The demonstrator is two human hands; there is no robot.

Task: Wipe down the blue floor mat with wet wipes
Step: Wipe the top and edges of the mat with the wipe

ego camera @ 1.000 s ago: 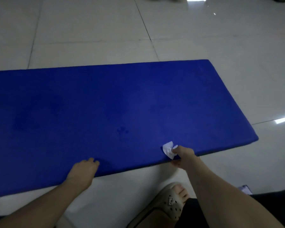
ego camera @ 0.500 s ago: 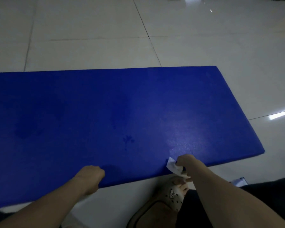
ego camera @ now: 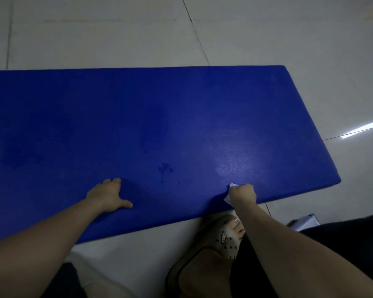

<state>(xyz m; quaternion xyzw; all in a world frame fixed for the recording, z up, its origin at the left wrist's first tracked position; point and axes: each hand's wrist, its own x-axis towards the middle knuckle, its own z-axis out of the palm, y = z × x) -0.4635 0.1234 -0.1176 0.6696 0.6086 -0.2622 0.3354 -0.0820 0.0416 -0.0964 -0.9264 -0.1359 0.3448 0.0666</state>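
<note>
Head: blue floor mat [ego camera: 181,125] lengthwise left-right.

The scene is dim and cool-toned, with grain and soft detail throughout. A bright streak of glare [ego camera: 360,130], a reflected light, lies on the glossy floor tiles [ego camera: 95,39] at the right. A paler sheen [ego camera: 230,166] spreads over the blue mat [ego camera: 138,117] just beyond the right hand [ego camera: 242,193]. The left hand [ego camera: 108,195] casts a soft dark shadow [ego camera: 136,188] on the mat to its right. The wet wipe [ego camera: 227,198] gripped by the right hand shows only as a small, blurred white patch. The mat's long edges bow with wide-angle distortion, and the forearms and shoe [ego camera: 222,237] near the bottom are murky and soft.
</note>
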